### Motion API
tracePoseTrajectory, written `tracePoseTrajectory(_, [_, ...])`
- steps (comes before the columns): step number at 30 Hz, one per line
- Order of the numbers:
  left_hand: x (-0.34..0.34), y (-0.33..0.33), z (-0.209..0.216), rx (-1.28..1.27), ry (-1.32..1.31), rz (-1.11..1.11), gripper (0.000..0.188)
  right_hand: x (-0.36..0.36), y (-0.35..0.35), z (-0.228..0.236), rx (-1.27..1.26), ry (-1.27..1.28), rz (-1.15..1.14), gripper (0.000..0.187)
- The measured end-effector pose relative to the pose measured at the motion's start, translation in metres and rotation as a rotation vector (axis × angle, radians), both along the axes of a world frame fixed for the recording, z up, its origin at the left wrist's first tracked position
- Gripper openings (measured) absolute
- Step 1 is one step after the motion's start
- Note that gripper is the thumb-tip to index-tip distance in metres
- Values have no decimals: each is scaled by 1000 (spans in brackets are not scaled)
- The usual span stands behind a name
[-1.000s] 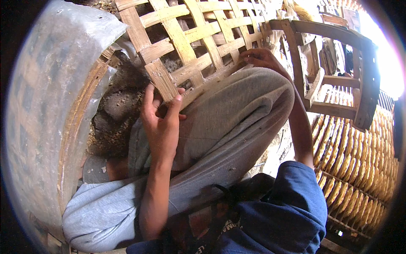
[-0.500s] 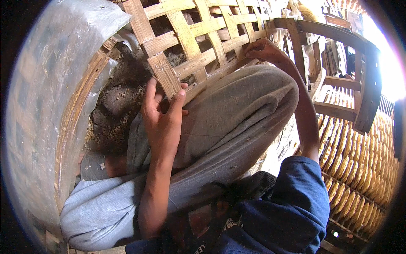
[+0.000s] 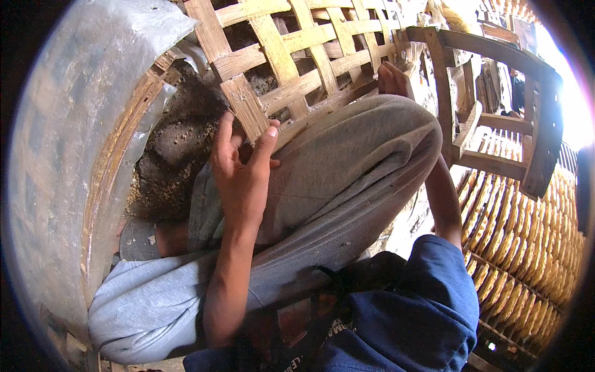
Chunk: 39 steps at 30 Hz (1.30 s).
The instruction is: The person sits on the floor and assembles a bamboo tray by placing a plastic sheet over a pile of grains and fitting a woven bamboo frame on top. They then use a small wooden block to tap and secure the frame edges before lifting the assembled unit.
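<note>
A woven wood panel [image 3: 277,53] lay just ahead of the left hand [image 3: 240,180].
That hand had thumb and fingers closed about the panel's near corner; the right hand [image 3: 395,80], half hidden beyond the raised knee [image 3: 406,133], was by the other end of the same edge, and I couldn't tell whether it gripped. A plastic sheet [image 3: 56,155] hung off to the left hand's left, and a wooden frame [image 3: 493,163] stood to the right hand's right. The panel looked light and fairly stiff, dry rather than slippery, though its thin slats might crack; the broad end strip [image 3: 245,108] between the left fingers seemed the surest hold.
</note>
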State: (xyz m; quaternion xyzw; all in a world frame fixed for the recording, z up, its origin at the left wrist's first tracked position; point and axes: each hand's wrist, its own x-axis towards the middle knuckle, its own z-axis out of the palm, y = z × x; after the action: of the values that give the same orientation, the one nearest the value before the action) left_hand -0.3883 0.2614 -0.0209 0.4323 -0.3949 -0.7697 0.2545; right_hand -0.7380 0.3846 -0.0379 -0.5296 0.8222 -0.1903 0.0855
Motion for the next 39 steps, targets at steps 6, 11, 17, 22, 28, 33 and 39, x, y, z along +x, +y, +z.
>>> tracePoseTrajectory(6, [0, 2, 0, 3, 8, 14, 42, 32, -12, 39, 143, -365, -5, 14])
tracePoseTrajectory(11, [1, 2, -1, 5, 3, 15, 42, 45, -30, 49, 300, -580, -13, 14])
tracePoseTrajectory(17, [0, 2, -1, 1, 14, 2, 41, 13, -56, 51, 503, -303, 241, 21])
tracePoseTrajectory(22, [1, 2, -2, -9, -1, 18, 42, 7, -80, 58, 515, 40, 460, 32])
tracePoseTrajectory(28, [0, 4, -6, 19, 13, 52, 45, 4, -80, 57, 347, 200, 720, 41])
tracePoseTrajectory(33, [2, 3, -8, 7, -12, 45, 46, 8, -72, 50, 204, 165, 739, 39])
tracePoseTrajectory(39, [1, 4, -5, -4, 1, 49, 45, 8, -60, 52, 112, 211, 800, 35])
